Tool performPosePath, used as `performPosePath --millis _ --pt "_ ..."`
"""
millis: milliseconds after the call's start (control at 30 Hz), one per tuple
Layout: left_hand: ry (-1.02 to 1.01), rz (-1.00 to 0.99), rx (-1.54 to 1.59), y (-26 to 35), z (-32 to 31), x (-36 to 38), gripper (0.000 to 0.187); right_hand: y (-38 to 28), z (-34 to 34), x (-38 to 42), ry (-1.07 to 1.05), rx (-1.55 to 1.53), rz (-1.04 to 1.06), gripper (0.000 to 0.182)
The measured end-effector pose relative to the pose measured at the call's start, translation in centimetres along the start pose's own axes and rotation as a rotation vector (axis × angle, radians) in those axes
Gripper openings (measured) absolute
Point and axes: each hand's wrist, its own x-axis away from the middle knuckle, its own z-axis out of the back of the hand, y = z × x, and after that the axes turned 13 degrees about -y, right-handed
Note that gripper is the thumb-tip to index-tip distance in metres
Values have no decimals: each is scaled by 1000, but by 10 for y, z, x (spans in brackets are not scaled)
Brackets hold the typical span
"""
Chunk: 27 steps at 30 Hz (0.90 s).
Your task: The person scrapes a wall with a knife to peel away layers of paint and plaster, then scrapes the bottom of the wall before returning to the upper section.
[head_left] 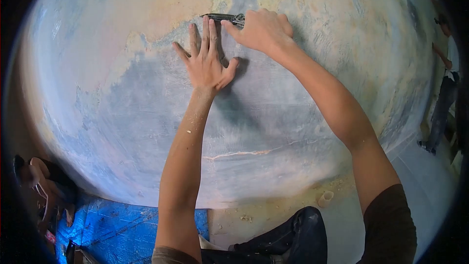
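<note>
In front of me rises a wall (161,80) with worn blue-grey and peeling cream paint. My right hand (264,32) is closed around a knife (222,18), which looks like a utility knife; its dark, pointed blade lies along the wall toward the left. Part of the handle is hidden inside my fist. Flat on the wall below the blade, my left hand (207,66) has its fingers spread, with the longest fingertips at the blade's lower edge. A ragged border between the cream and grey paint runs near the knife tip.
A pale crack (239,154) crosses the lower wall. Blue sheeting (117,230) covers the floor at lower left, where a person (49,186) crouches. Another person (444,83) stands at the right edge. Paint flakes and a small round object (326,198) lie at the wall's foot.
</note>
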Motion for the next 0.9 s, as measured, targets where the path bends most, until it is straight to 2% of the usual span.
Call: performPosePath --millis 67,333,567,900 --pt "-11 21 -11 2 0 -1 102 -1 3 -2 -22 -55 -7 69" --pt "38 23 50 5 1 -8 102 -2 4 -8 -6 -61 -32 66" --pt "1 18 68 3 8 -13 101 -4 12 -7 -34 -26 -62 61" --pt "-71 51 39 5 17 -19 101 -4 17 -14 -24 -99 -68 66"
